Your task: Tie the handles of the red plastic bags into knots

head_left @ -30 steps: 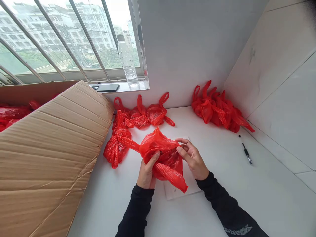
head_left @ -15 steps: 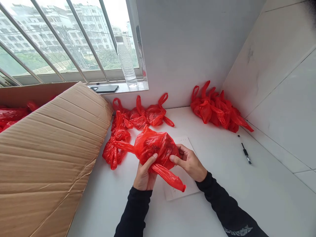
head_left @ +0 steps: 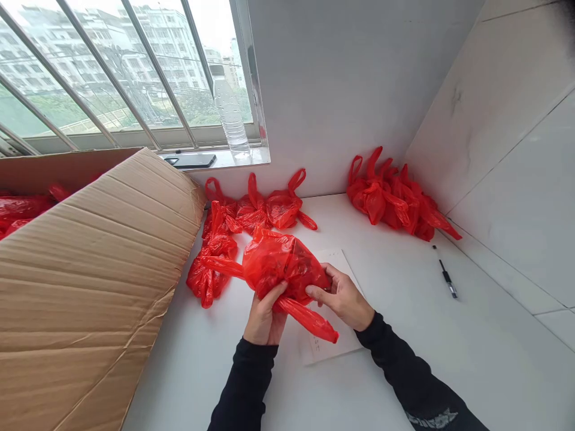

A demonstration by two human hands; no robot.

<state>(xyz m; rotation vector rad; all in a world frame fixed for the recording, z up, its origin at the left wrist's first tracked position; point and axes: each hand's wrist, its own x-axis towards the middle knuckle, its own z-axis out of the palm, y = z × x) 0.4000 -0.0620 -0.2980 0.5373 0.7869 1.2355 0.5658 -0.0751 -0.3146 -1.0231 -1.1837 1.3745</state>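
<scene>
A red plastic bag (head_left: 285,260) is held up over the white table between my two hands. Its contents show only as dark shapes through the thin film. My left hand (head_left: 267,314) supports it from below, with the thumb across the front. At the right side, my right hand (head_left: 344,299) pinches the bag between thumb and fingers. One twisted handle sticks out to the left, and another hangs toward the lower right. Beneath the bag lies a sheet of white paper (head_left: 336,341) with handwriting, partly hidden by the bag and my right hand.
Several tied red bags (head_left: 251,209) stand along the wall, more (head_left: 395,197) in the right corner. A cardboard box (head_left: 90,281) with red bags inside fills the left. A black pen (head_left: 445,278) lies right. The windowsill holds a water bottle (head_left: 230,114) and a phone (head_left: 193,161).
The bag has tilted and shifted slightly in my hands, its lower handle swinging up a little. My right hand has moved slightly left. Everything else stays where it was.
</scene>
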